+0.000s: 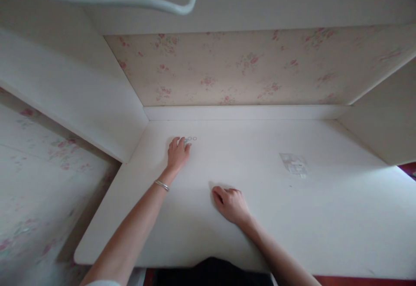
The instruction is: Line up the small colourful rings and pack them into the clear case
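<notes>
My left hand (177, 152) reaches to the back left of the white tabletop, fingers apart and bent down to the surface. Just right of its fingertips lie small thin rings (194, 138) in a short row. A small pale greyish item (186, 141) is partly covered by the fingers; its kind is too small to make out. Closer to me, my right hand (230, 203) rests on the tabletop with its fingers curled into a loose fist. Whatever may be inside that fist is hidden. Two thin silver bangles (161, 185) circle my left wrist.
A clear, crumpled plastic bag (294, 164) lies on the white table (341, 225) to the right. White side panels and a floral-papered back wall (227, 69) enclose the far side. A thick white cable or tube (130, 1) hangs overhead at upper left.
</notes>
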The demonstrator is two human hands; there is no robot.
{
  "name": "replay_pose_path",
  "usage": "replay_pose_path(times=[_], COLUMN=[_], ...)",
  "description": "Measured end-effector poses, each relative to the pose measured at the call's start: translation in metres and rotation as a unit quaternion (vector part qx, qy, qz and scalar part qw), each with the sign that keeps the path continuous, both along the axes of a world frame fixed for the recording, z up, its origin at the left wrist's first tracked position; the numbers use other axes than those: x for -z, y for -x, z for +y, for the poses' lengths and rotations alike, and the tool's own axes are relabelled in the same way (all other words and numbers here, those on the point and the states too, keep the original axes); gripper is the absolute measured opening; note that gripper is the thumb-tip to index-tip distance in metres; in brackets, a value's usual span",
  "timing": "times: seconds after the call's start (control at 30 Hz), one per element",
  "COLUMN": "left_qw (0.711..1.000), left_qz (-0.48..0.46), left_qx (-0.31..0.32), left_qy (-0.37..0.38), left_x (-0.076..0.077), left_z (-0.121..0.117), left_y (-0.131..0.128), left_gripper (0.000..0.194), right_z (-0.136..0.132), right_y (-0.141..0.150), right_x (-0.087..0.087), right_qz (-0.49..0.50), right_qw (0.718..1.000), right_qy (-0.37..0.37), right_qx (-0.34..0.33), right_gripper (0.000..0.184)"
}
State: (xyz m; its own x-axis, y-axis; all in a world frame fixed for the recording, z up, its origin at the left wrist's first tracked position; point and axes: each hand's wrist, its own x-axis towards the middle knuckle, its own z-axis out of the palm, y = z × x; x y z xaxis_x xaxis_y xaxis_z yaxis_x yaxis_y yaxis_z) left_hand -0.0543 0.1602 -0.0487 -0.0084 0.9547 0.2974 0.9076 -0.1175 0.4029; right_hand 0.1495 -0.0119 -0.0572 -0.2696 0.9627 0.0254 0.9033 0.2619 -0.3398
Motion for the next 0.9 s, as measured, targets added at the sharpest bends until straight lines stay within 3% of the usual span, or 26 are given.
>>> replay_pose_path(times=[0.13,0.33,0.47,0.73,0.83,0.9], left_qw=[0.993,0.983,0.977,0.951,0.951,0.956], left_qz=[0.082,0.123,0.085,0.006,-0.055,-0.119], left_qx=[-0.006,0.086,0.179,0.303,0.301,0.266], left_qy=[0.08,0.103,0.077,0.051,0.046,0.028], left_x=[0.015,0.025,0.026,0.02,0.012,0.008], left_z=[0.019,0.024,0.016,-0.027,-0.032,-0.032], left_y=[-0.006,-0.031,-0.054,-0.115,-0.121,-0.113], left_gripper=[0.052,0.054,0.048,0.036,0.034,0.031], right_z=[-0.001,-0.002,-0.002,-0.001,-0.002,-0.002], right_y=[0.0,0.0,-0.001,-0.001,-0.001,-0.002], right_x=[-0.003,-0.005,-0.005,-0.005,-0.005,-0.005], right_qz=[0.0,0.0,0.005,-0.002,-0.006,-0.004], right_qw=[1.0,1.0,1.0,1.0,1.0,1.0], right_qy=[0.007,0.01,0.006,0.011,0.012,0.009], right_qx=[0.002,0.004,-0.002,-0.005,-0.003,0.001], right_gripper=[0.028,0.027,0.026,0.026,0.026,0.027])
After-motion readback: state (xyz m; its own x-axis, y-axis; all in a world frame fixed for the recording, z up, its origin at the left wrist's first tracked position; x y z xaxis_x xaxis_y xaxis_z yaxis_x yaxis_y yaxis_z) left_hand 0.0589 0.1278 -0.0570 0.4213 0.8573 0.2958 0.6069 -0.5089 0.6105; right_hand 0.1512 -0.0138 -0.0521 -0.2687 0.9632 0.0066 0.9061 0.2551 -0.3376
